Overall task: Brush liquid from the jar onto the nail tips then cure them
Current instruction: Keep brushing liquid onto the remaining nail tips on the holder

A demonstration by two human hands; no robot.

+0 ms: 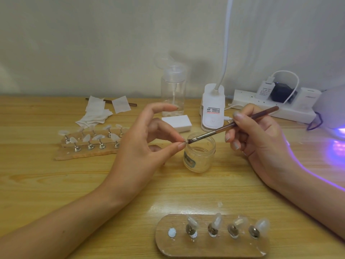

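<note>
Nail tips [218, 221] — four sit on metal stands on the near holder board [211, 247], at the front edge of the tabletop [46, 174]. The board's leftmost spot carries only a white blob of putty [172, 232]. Jar [199, 157], clear and open-mouthed, stands upright mid-tabletop, just beyond the board, between the two hands. Left hand [147, 148] hovers just left of the jar, thumb and a fingertip pinching a small pale piece at about rim height — too small to say for certain that it is a nail tip. Its index finger is lifted and arched clear. Right hand [261, 144] grips the brush [233, 125] pen-fashion, handle angled up to the right, bristles touching the pinched piece above the jar's left rim. Second holder [87, 148] with two rows of tips sits far left, well apart from the jar. Behind it is a loose heap of white wipes [97, 111], a second brush [131, 104] partly under them. Clear pump bottle [173, 94] and white block [177, 123] stand behind the jar. White lamp base [212, 107] is beside them, its neck rising out of frame. Power strip [276, 108] runs along the wall. Curing lamp [334, 109] at the right edge spills violet light onto the tabletop and the right forearm.
</note>
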